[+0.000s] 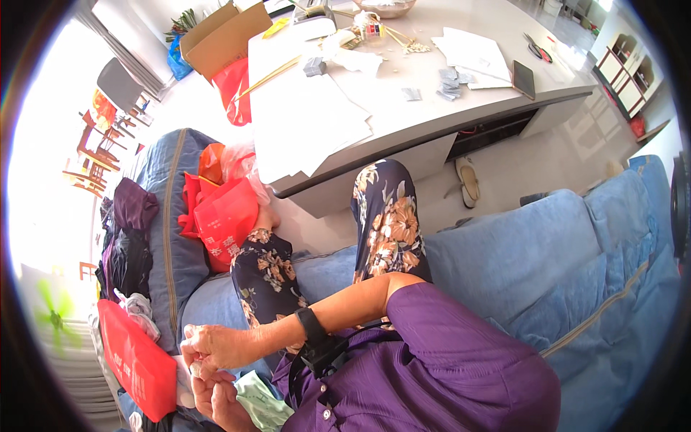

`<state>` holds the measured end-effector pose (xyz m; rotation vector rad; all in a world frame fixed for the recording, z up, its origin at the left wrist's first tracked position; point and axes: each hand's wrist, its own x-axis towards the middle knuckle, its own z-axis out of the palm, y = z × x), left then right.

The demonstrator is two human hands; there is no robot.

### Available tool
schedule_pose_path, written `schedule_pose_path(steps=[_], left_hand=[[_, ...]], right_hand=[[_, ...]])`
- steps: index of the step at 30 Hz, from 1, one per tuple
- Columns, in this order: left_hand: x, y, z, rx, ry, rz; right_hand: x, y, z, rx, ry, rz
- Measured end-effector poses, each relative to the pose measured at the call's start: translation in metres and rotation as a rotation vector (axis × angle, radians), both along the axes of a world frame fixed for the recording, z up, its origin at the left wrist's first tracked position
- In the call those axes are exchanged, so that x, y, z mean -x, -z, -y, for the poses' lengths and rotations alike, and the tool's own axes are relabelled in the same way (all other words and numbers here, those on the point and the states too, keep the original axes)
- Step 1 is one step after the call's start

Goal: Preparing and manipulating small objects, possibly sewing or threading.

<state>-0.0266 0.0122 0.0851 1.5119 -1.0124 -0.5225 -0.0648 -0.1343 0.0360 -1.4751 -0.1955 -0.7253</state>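
Observation:
Both hands meet at the lower left, close to my body. My right hand (223, 347) reaches across from the right, its fingers curled into a pinch. Just below it, my left hand (224, 409) has bent fingers that touch or nearly touch the right fingertips. Whatever lies between the fingers is too small or hidden to make out. A black wristband (311, 325) circles my right wrist, with a black box-like device (324, 354) beside it. Near the hands are a flat red bag (142, 363) on the left and a pale green cloth (260, 403) on the right.
Ahead stands a table (417, 119) with paper sheets (309, 119), small grey stacks (450, 83), a phone (524, 79), scissors (538, 49) and a bowl (389, 7). I sit on a blue sofa (518, 237). Red bags (227, 216) lean by my leg; a shoe (468, 181) lies on the floor.

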Motion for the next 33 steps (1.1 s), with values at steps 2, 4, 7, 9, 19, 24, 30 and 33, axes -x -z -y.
schedule_pose_path(steps=[2, 4, 7, 9, 19, 24, 30, 33], left_hand=[[-0.002, 0.001, -0.001, 0.015, -0.019, -0.204], [-0.003, 0.002, 0.004, 0.026, -0.029, -0.414], [-0.003, 0.004, 0.012, -0.107, -0.066, -0.120], [-0.002, 0.007, 0.016, -0.098, -0.085, -0.146], [-0.018, 0.010, 0.028, -0.073, -0.077, -0.306], [-0.035, 0.019, 0.025, -0.108, -0.168, -0.353], [-0.065, 0.041, 0.035, -0.165, -0.244, -0.305], [-0.076, 0.047, 0.038, -0.184, -0.250, -0.305]], right_hand=[[0.001, 0.000, -0.003, 0.095, 0.138, -0.025], [0.002, 0.003, -0.003, 0.101, 0.095, -0.072], [0.007, 0.006, -0.002, 0.225, 0.178, -0.096], [0.007, 0.011, 0.006, 0.268, 0.149, -0.072], [0.106, -0.029, 0.139, 0.432, 0.487, 0.007], [0.219, -0.023, 0.227, 0.075, 0.903, -0.280], [0.365, 0.010, 0.314, 0.478, 1.616, -0.839], [0.440, 0.036, 0.355, 0.787, 1.835, -0.976]])
